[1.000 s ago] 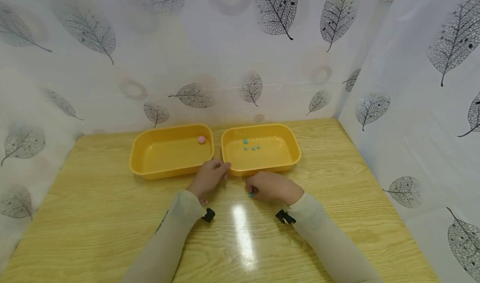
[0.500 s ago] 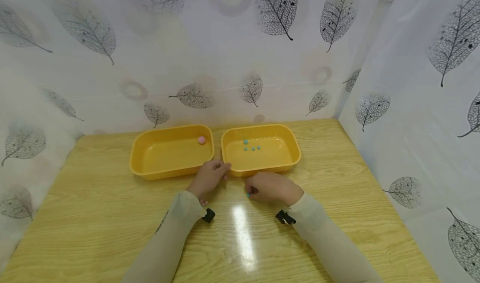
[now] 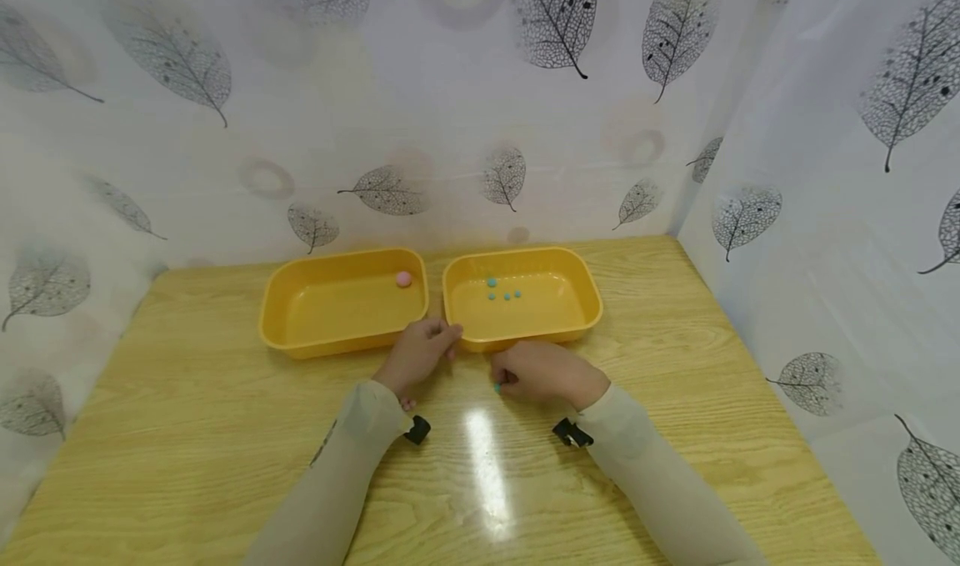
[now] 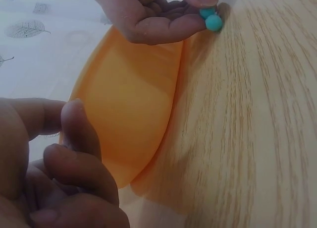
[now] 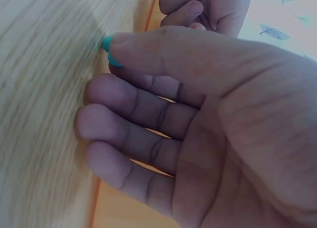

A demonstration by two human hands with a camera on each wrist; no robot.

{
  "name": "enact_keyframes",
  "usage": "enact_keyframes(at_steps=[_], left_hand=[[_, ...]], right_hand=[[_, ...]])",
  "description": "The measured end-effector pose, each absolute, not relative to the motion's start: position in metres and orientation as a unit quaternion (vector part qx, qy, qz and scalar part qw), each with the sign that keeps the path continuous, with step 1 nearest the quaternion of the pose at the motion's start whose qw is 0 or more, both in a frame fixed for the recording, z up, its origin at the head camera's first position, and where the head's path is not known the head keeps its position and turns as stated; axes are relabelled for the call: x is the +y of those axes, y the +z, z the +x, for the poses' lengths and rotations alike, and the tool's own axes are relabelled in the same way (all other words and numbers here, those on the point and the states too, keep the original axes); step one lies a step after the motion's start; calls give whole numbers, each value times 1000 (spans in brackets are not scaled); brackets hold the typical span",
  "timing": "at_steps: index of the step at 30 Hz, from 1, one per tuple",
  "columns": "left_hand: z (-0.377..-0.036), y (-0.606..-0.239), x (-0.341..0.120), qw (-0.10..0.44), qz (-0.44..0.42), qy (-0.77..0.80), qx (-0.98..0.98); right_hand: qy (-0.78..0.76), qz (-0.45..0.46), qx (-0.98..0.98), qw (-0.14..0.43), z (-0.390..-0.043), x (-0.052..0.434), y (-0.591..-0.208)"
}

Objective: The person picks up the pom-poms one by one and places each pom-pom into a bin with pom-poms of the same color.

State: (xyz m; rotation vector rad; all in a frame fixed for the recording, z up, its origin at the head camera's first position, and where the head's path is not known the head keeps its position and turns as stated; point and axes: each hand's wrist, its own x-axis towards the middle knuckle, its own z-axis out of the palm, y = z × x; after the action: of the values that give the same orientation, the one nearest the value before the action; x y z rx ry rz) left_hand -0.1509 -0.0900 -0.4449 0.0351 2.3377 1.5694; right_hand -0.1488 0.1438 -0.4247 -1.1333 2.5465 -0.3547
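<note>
the right hand [image 3: 551,373] pinches two turquoise beads [image 4: 214,23] with thumb and finger, low over the counter [image 3: 217,441], before the right yellow tray [image 3: 525,319]; the left hand [image 3: 418,351] pinches that tray's near corner. four blue-green balls [image 3: 507,297] lie inside.

The surface [image 3: 187,433] has a streaked wood grain and a polished finish, throwing glare toward its near edge. Along its far edge, the left tray [image 3: 345,306] and right tray [image 3: 532,314] look like smooth, glossy plastic. The turquoise beads [image 4: 214,23] look smooth; the sheeting [image 3: 450,91] beyond, thin and faintly shiny; the sleeves [image 3: 330,483], matt cloth.
</note>
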Motion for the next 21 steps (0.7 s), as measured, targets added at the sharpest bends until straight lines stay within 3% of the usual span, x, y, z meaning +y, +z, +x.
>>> enact_keyframes(at_steps=[21], left_hand=[[-152,-446,-89,163,11,548,820]], right_hand=[[-131,-403,895,140,-150,145,-421]])
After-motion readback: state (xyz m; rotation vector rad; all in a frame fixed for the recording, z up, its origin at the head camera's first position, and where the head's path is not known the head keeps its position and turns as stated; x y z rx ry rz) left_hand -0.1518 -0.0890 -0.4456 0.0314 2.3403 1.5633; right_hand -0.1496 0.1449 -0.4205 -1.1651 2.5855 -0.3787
